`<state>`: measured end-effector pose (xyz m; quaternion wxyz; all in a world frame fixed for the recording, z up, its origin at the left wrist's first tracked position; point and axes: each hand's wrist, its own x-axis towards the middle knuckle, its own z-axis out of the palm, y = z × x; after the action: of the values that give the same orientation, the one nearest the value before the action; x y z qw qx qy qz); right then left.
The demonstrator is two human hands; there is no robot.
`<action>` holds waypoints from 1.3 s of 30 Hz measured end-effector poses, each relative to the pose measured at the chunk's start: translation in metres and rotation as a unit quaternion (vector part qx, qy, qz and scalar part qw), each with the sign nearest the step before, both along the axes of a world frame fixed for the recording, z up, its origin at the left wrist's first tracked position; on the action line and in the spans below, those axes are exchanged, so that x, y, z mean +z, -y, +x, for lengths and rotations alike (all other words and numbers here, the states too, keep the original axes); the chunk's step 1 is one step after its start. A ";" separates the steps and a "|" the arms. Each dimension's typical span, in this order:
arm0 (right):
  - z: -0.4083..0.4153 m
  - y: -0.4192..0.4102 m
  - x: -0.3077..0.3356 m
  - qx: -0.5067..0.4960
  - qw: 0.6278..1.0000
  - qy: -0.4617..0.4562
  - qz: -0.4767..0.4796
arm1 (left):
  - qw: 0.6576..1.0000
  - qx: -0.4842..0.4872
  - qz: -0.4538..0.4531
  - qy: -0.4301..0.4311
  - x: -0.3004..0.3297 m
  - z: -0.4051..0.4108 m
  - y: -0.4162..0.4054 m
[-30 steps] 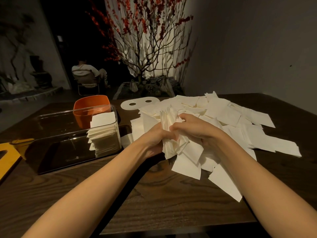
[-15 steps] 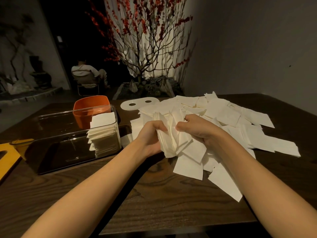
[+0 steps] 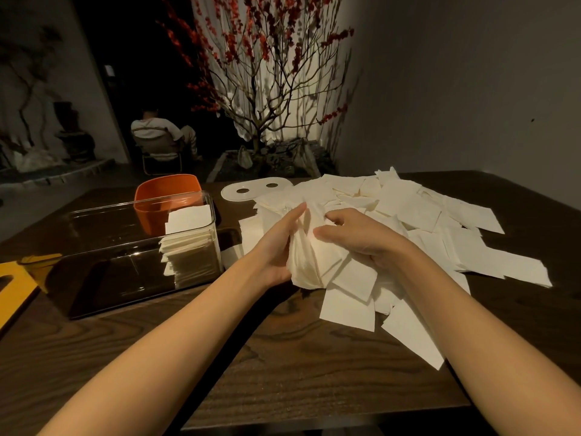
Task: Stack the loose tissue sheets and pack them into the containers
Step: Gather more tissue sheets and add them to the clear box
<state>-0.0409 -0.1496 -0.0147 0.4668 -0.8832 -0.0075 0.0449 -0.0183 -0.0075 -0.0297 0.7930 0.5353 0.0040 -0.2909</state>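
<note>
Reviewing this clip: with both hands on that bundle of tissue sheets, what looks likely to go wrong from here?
1. The bundle looks uneven, with sheets fanning out between the left hand and right hand; some may slip out on the way across.
2. The clear container already holds a stack at its right end; a ragged bundle might catch its rim or knock that stack askew.
3. Loose sheets lie near the table edge and could get swept off.

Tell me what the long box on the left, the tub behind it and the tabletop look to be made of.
Long box: clear, glossy, rigid plastic or acrylic, it seems; the tissue stack shows through its wall, with reflections.
Tub: opaque orange, matte, probably plastic.
Tabletop: dark wood or wood veneer with visible grain and a low sheen.
</note>
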 end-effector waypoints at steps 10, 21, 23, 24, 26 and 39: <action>0.010 -0.001 -0.011 -0.108 0.987 0.111 -0.047 | 0.986 0.095 0.095 0.101 -0.004 -0.002 0.007; 0.002 -0.012 -0.008 -0.023 0.995 0.047 0.090 | 0.998 0.035 -0.022 0.039 -0.008 0.005 0.006; 0.004 -0.009 -0.008 -0.036 0.994 0.044 0.097 | 0.998 0.038 -0.035 0.023 -0.007 0.003 0.004; 0.006 -0.009 -0.008 -0.046 0.993 0.058 0.087 | 0.998 0.041 -0.039 0.012 -0.006 0.002 0.004; 0.010 -0.008 -0.009 -0.069 0.991 0.092 0.074 | 0.998 0.034 -0.042 0.009 -0.007 0.001 0.004; 0.013 -0.011 -0.004 -0.068 0.958 0.227 0.161 | 0.995 -0.060 -0.082 0.006 -0.020 0.006 0.010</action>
<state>-0.0277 -0.1384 -0.0189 0.5906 -0.7819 -0.0599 -0.1905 -0.0125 -0.0173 -0.0493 0.8150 0.4699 -0.0569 -0.3342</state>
